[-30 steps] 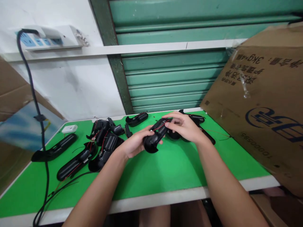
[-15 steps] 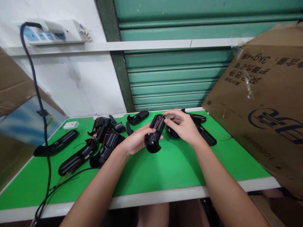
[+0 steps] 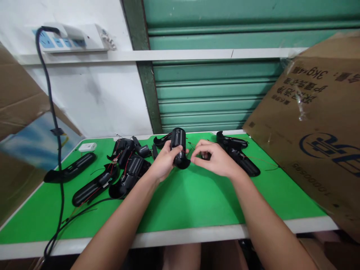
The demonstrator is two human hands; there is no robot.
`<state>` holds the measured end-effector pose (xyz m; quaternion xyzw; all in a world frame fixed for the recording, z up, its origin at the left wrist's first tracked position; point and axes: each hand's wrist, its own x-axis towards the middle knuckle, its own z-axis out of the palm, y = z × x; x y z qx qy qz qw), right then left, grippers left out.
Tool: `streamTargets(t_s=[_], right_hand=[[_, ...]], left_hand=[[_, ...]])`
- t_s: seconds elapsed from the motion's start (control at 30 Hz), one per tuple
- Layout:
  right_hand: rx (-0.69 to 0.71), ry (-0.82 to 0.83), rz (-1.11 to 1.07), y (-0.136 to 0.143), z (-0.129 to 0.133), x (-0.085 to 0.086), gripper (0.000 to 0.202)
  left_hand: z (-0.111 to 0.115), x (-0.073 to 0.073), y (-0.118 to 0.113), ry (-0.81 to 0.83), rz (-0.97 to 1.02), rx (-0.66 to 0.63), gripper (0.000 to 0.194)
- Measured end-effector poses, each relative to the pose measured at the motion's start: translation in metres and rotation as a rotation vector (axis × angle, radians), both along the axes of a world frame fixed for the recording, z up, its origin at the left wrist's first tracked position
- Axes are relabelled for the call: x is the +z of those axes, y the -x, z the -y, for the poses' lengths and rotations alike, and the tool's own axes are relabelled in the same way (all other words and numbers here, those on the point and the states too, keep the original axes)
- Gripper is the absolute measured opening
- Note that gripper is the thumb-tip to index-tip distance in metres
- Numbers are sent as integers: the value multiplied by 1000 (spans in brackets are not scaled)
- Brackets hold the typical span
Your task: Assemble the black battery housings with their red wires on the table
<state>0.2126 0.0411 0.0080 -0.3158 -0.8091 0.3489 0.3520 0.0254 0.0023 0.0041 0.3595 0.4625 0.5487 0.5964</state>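
Note:
My left hand (image 3: pixel 165 159) is closed around a black plastic casing (image 3: pixel 178 140). The casing is rounded and ribbed, with a hooked lower end, and is held upright above the green tabletop. A bit of red wire shows beside the thumb. Just to its right is my right hand (image 3: pixel 212 157), thumb and fingertips pinched together close to the casing's hooked end. What the pinch holds, if anything, is too small to make out. A dark patch shows between those fingers. Thin wires (image 3: pixel 191 144) stick out between the hands.
Several similar black casings (image 3: pixel 94 185) with red wires lie on the left of the green table (image 3: pixel 182 210). More casings (image 3: pixel 244 162) lie at the right. A black cable (image 3: pixel 60 202) hangs from a power strip (image 3: pixel 75 39). Cardboard boxes (image 3: pixel 315 112) flank the table.
My left hand has tipped the casing more upright and turned it, so less red wire shows. My right hand has moved from the casing's top down to its lower end.

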Motion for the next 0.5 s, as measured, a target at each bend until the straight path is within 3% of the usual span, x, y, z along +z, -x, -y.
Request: streamTargets(t_s=[0.07,0.17,0.5], right_hand=[[-152,-56,-142,9,2,-2,15],[-297,21,-388,21,5,-7,23],[-353,293,-529,25,-2,-12,34]], left_hand=[[3,-6,-5,-83,-96,-48,31],[8,-12,-13,-167,-254,-152,28],[10,-16,-17,-265,-358,-184,30]])
